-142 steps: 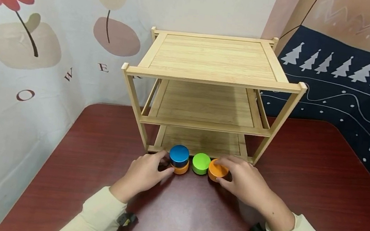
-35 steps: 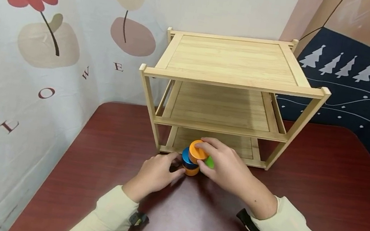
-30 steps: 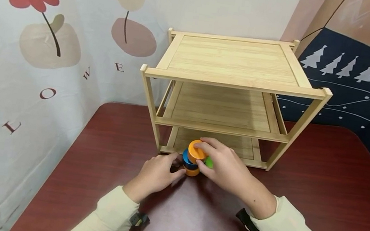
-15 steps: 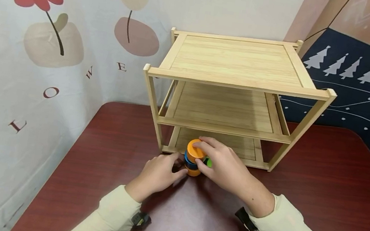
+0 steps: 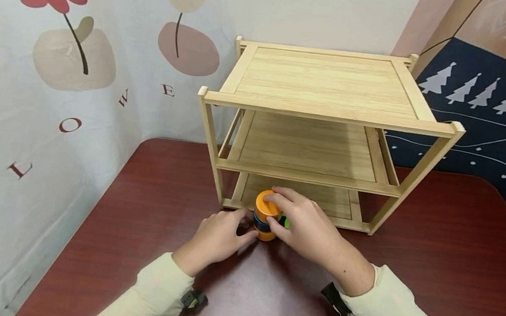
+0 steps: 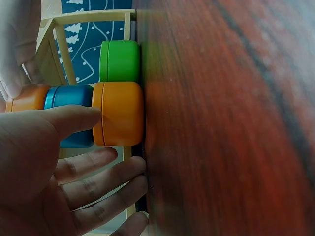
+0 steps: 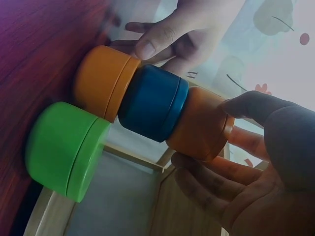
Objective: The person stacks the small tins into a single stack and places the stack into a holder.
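Three small lidded jars form an upright stack on the table: an orange jar (image 7: 104,81) at the bottom, a blue jar (image 7: 153,102) in the middle and another orange jar (image 5: 268,204) on top. My right hand (image 5: 306,227) holds the top jar between thumb and fingers, and this jar rests against the blue one. At the stack's left, my left hand (image 5: 217,237) has its thumb against the bottom jar, with the other fingers extended along the far side. A green jar (image 7: 66,150) stands beside the bottom jar, mostly hidden by my right hand in the head view.
A three-tier wooden shelf (image 5: 308,177) stands right behind the jars, its lowest tier near the table surface. The dark red table (image 5: 124,248) reaches out on both sides. Printed cloths (image 5: 118,42) hang behind the table.
My right hand has taken the orange jar from the right of the green jar and brought it left onto the blue jar. Lately it has shifted slightly into line. The left hand stays by the stack.
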A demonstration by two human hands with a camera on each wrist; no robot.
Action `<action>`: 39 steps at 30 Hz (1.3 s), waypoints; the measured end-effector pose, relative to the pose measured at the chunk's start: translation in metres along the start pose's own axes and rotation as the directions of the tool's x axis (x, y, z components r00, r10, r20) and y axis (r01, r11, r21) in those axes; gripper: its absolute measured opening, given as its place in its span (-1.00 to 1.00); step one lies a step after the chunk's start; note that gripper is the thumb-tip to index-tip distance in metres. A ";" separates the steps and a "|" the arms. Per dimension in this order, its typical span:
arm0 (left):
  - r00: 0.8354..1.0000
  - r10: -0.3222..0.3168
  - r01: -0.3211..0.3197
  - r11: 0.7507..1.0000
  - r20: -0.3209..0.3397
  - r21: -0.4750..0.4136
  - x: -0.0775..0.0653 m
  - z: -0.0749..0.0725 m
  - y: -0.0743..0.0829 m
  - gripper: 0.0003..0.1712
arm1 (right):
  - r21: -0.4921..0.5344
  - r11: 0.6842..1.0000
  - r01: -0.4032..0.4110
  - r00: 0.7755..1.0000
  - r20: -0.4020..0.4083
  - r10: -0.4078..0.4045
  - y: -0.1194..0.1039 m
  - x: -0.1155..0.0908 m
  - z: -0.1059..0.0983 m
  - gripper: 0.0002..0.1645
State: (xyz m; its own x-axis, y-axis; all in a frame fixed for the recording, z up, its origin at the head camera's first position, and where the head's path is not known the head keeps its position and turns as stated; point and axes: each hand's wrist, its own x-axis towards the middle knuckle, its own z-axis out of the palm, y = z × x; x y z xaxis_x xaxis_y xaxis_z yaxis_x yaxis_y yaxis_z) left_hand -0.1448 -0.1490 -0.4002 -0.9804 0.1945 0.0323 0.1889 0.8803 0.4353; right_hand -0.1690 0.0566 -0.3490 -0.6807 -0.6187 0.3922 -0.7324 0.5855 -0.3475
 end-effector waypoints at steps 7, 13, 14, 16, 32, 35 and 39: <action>1.000 -0.004 0.004 1.000 0.004 -0.003 0.000 0.000 0.000 -0.67 | -0.001 1.000 0.012 1.000 -0.005 -0.012 0.001 0.000 0.002 -0.57; 1.000 -0.003 0.003 1.000 0.000 -0.004 0.000 0.001 0.000 -0.67 | -0.005 1.000 0.011 1.000 -0.006 -0.011 0.001 0.000 0.000 -0.55; 1.000 -0.002 0.002 1.000 0.000 -0.005 0.000 0.001 0.000 -0.67 | -0.005 1.000 0.010 1.000 -0.007 -0.010 0.001 0.000 0.000 -0.55; 1.000 -0.001 0.001 1.000 0.002 -0.006 0.000 0.001 0.000 -0.67 | -0.007 1.000 0.008 1.000 -0.010 -0.008 0.001 -0.001 -0.001 -0.55; 1.000 0.001 0.000 1.000 0.005 -0.007 0.001 0.001 -0.001 -0.68 | -0.041 0.998 -0.043 0.999 -0.017 0.042 0.004 -0.015 -0.012 -0.51; 1.000 0.001 -0.001 1.000 0.002 -0.004 0.001 0.001 -0.001 -0.68 | -0.043 0.998 -0.055 0.998 -0.028 0.054 0.005 -0.018 -0.015 -0.51; 1.000 -0.008 0.008 1.000 0.006 -0.005 0.001 0.002 -0.001 -0.68 | -0.042 0.997 -0.065 0.997 -0.041 0.063 0.007 -0.023 -0.018 -0.52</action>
State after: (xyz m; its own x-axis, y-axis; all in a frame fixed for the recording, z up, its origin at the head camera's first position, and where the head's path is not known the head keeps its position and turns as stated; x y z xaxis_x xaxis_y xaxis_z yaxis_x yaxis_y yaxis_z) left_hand -0.1457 -0.1488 -0.4020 -0.9815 0.1902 0.0233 0.1809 0.8796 0.4399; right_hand -0.1578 0.0841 -0.3454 -0.7244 -0.5586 0.4040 -0.6854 0.6461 -0.3358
